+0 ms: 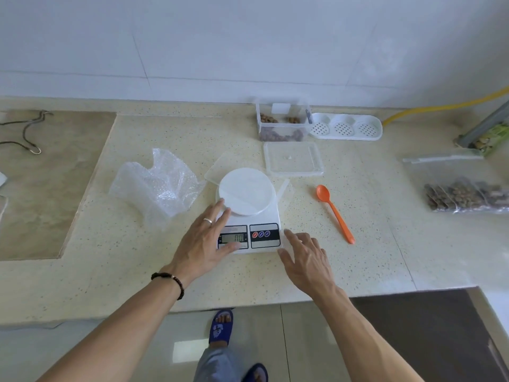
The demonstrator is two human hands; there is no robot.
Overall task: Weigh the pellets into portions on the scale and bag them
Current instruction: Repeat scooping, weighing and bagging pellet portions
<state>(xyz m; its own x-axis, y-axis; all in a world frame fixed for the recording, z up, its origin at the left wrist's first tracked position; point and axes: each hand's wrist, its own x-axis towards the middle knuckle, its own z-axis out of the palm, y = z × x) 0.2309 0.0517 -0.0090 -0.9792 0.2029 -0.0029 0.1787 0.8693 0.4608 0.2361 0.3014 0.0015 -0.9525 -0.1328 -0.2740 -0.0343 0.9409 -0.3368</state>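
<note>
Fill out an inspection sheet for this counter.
Surface: speckled beige stone counter.
Job's things: white digital kitchen scale, pan bare; clear tub of brown pellets; orange plastic spoon; filled clear zip bags.
Clutter: bubble wrap; clear lid; white perforated tray.
Grippers: left hand rests on scale; right hand open beside it.
Cables: grey cord; yellow hose.
Surroundings: white wall, tiled floor.

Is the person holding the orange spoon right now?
No. The orange spoon lies alone on the counter, right of the scale, while both hands sit open beside the scale.
</note>
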